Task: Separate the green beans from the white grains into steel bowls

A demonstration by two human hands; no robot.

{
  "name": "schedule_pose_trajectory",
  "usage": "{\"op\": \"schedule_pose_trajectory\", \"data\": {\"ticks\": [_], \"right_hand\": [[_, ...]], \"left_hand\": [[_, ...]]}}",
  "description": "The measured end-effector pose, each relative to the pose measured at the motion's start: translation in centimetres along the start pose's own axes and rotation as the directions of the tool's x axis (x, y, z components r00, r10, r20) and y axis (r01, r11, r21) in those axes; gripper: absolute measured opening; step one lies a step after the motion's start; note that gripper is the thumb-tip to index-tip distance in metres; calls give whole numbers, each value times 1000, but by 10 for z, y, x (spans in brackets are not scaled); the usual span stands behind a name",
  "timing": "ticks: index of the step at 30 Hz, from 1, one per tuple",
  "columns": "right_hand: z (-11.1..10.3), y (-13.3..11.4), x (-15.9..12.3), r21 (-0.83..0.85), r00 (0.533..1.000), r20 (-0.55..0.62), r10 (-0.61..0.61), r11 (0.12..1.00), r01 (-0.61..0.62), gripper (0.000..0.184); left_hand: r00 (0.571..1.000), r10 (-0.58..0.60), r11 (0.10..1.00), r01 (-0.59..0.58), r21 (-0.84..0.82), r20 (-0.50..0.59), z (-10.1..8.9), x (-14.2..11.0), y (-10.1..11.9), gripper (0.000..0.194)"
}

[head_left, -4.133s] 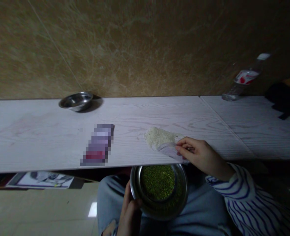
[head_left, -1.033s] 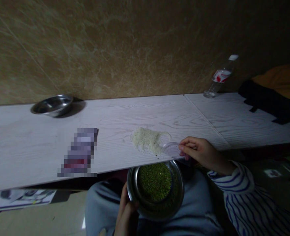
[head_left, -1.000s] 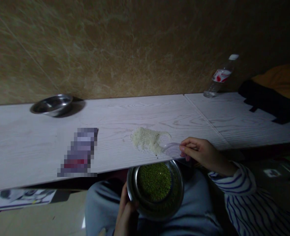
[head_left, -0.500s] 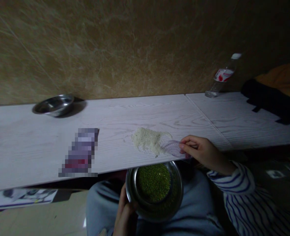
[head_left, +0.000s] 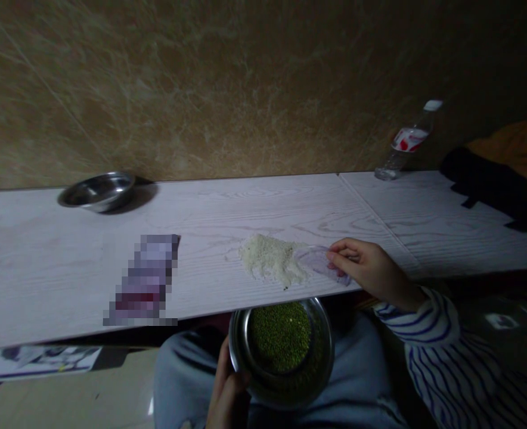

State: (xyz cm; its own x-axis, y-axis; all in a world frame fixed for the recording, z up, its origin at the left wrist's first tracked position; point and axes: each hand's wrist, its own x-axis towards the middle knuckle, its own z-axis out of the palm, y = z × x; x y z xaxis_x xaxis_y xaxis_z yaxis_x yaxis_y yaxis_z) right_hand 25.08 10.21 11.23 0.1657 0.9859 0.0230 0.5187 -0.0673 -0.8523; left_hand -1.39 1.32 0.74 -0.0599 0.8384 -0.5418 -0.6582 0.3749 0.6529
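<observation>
My left hand [head_left: 230, 390] grips the left rim of a steel bowl [head_left: 325, 357] on my lap, just under the table's front edge. Green beans [head_left: 281, 333], which look like mung beans, cover the bowl's bottom. My right hand [head_left: 364, 266] pinches a thin, clear, round plastic lid [head_left: 313, 260] above the tabletop. The lid's left edge meets the right side of a flattened heap of white grains [head_left: 267, 259], which look like rice. A few dark specks lie at the heap's front edge.
A second steel bowl [head_left: 98, 192] stands at the back left by the wall. A blurred-out flat packet or phone [head_left: 145, 277] lies left of the grains. A plastic bottle [head_left: 404, 146] and a black and orange cloth item [head_left: 505, 167] are at the right.
Over the last second my right hand has shifted the lid slightly up and away from the table's edge. Earlier, the view swung right. My left hand keeps its hold on the bowl.
</observation>
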Motion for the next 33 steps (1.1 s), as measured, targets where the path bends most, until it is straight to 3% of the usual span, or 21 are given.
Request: {"op": "schedule_pose_trajectory", "data": {"ticks": [4, 10, 17, 25, 33], "right_hand": [[-3, -1, 14, 50, 997, -59, 40, 998, -37, 24], [8, 1, 26, 100, 998, 13, 64, 993, -65, 27], [10, -8, 20, 150, 988, 135, 68, 985, -89, 25], [2, -3, 18, 131, 990, 96, 107, 984, -119, 19], [14, -12, 10, 107, 979, 169, 116, 985, -135, 15]], "left_hand": [[999, -21, 999, 22, 34, -29, -5, 4, -3, 52], [1000, -14, 999, 14, 42, 0, -10, 6, -4, 55], [998, 35, 997, -39, 63, 55, -7, 4, -3, 56], [999, 34, 998, -35, 55, 19, -12, 7, -7, 52], [995, 30, 1000, -30, -1, 91, -7, -4, -3, 47]]}}
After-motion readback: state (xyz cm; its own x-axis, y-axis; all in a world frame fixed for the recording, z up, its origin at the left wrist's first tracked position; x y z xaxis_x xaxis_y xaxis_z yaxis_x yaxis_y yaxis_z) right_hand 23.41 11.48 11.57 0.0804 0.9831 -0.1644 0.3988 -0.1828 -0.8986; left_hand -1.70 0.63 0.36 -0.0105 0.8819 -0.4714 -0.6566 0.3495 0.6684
